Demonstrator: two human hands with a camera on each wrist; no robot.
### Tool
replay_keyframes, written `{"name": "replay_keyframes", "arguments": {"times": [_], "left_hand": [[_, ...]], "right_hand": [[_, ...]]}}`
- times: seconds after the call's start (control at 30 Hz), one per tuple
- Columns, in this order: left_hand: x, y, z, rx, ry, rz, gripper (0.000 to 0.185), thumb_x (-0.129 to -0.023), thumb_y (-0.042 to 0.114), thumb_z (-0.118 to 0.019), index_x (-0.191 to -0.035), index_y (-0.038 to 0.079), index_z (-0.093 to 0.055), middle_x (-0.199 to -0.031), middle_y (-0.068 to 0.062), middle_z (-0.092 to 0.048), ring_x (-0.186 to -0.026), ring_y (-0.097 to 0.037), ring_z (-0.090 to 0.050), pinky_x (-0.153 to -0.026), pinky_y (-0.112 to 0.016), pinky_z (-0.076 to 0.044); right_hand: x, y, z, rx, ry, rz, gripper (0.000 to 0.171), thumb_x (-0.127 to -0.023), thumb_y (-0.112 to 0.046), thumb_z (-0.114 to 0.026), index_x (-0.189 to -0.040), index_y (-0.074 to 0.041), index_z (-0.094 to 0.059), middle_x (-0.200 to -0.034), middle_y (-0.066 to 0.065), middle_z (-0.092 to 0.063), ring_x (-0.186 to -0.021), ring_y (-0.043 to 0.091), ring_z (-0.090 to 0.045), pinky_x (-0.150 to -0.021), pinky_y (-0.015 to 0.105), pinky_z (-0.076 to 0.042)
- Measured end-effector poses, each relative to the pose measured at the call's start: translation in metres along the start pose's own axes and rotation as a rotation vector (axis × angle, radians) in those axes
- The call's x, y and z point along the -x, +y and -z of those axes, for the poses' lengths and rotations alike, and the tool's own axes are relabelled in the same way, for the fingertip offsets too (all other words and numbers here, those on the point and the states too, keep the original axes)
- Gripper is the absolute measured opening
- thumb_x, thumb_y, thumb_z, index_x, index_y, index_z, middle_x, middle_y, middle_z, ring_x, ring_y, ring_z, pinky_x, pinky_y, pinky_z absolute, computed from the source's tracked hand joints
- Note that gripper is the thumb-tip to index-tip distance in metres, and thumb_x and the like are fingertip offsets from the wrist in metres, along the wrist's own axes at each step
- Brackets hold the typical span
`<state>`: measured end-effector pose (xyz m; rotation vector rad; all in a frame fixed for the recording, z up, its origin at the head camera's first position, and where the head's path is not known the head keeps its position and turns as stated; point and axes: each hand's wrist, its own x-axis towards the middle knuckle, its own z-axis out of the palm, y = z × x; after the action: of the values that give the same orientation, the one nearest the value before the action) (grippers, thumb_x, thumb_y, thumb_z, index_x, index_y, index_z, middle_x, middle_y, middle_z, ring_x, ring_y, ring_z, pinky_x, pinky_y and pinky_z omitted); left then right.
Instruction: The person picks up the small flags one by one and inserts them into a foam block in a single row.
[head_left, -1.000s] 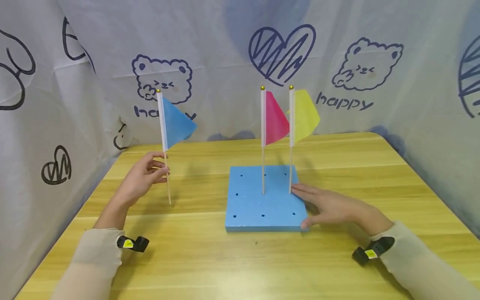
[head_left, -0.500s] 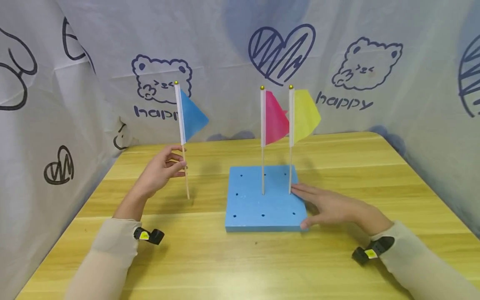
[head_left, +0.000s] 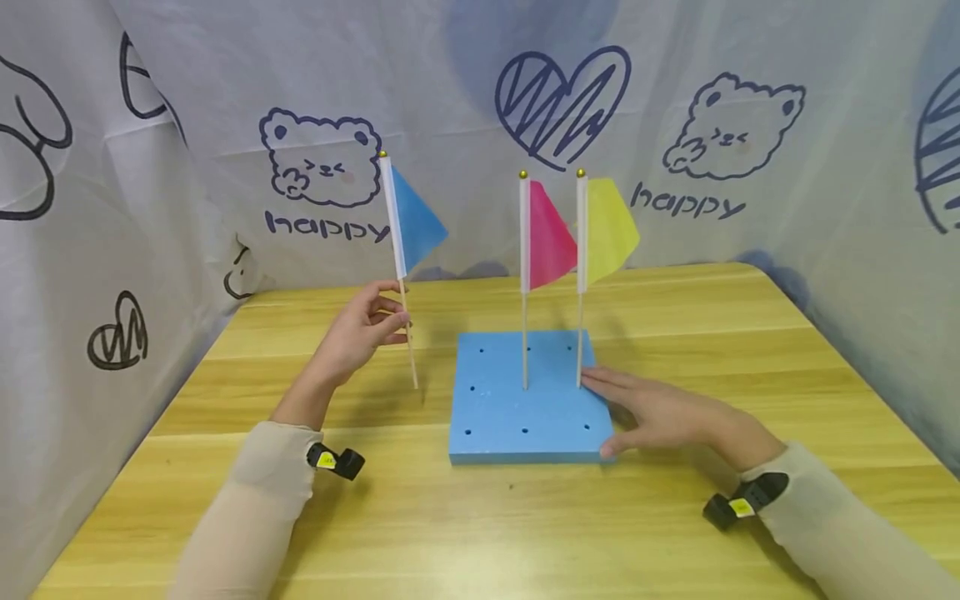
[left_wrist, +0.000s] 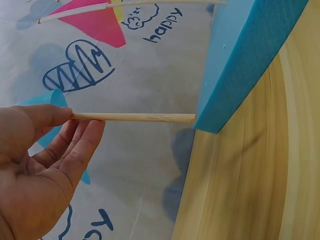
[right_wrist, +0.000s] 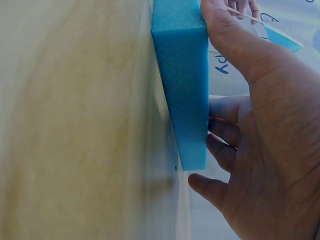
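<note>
Since the earlier frame my left hand [head_left: 365, 327] had carried the blue flag [head_left: 411, 223] rightward, near the foam board [head_left: 525, 412], pinching its thin stick low. It seemed light and easy to snap. My flat right hand [head_left: 660, 414] steadied the board; the pink flag [head_left: 546, 236] and yellow flag [head_left: 606, 229] crowded the back holes.

Lighting: even, bright, diffuse; soft shadows on the worktop [head_left: 480, 517]. Head view sharp, edges bowed. Right-wrist view dim, near surfaces blurred.
</note>
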<state>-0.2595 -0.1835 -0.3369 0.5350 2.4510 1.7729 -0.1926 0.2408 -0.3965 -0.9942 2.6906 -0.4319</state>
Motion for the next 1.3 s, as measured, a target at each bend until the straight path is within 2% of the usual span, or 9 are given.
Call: {"name": "replay_keyframes", "arguments": {"times": [0.47,0.73,0.9,1.3], "left_hand": [[-0.012,0.005,-0.033,0.055,-0.040,-0.021,0.042,-0.100,0.009,-0.055,-0.140,0.005,-0.040,-0.113,-0.021,-0.052,-0.104,-0.043,-0.058,-0.083,-0.038,-0.057],[-0.013,0.001,-0.047,0.064,0.010,-0.080,0.039,-0.100,0.008,-0.055,-0.137,0.008,-0.044,-0.111,-0.020,-0.055,-0.101,-0.039,-0.061,-0.082,-0.039,-0.057],[-0.013,-0.004,-0.057,0.085,0.023,-0.086,0.039,-0.100,0.010,-0.055,-0.138,0.009,-0.044,-0.111,-0.020,-0.057,-0.100,-0.036,-0.062,-0.082,-0.041,-0.057],[-0.015,-0.008,-0.066,0.096,0.003,-0.136,0.037,-0.101,0.008,-0.054,-0.137,0.007,-0.044,-0.110,-0.019,-0.056,-0.098,-0.035,-0.062,-0.081,-0.038,-0.058]], "right_hand": [[0.001,-0.001,0.000,-0.004,0.006,0.000,0.108,-0.078,-0.075,-0.059,-0.157,-0.011,-0.021,-0.162,0.009,-0.015,-0.147,0.031,-0.016,-0.113,0.050,-0.026],[0.001,-0.001,-0.002,-0.007,0.008,-0.009,0.109,-0.077,-0.075,-0.059,-0.157,-0.011,-0.020,-0.162,0.009,-0.013,-0.147,0.031,-0.015,-0.113,0.050,-0.026],[0.001,-0.001,-0.003,-0.006,0.005,-0.010,0.110,-0.077,-0.076,-0.059,-0.157,-0.012,-0.020,-0.162,0.008,-0.013,-0.147,0.031,-0.016,-0.113,0.050,-0.027],[0.000,-0.001,-0.001,-0.010,0.004,-0.010,0.108,-0.078,-0.075,-0.059,-0.157,-0.012,-0.020,-0.162,0.008,-0.014,-0.147,0.031,-0.015,-0.113,0.050,-0.026]]}}
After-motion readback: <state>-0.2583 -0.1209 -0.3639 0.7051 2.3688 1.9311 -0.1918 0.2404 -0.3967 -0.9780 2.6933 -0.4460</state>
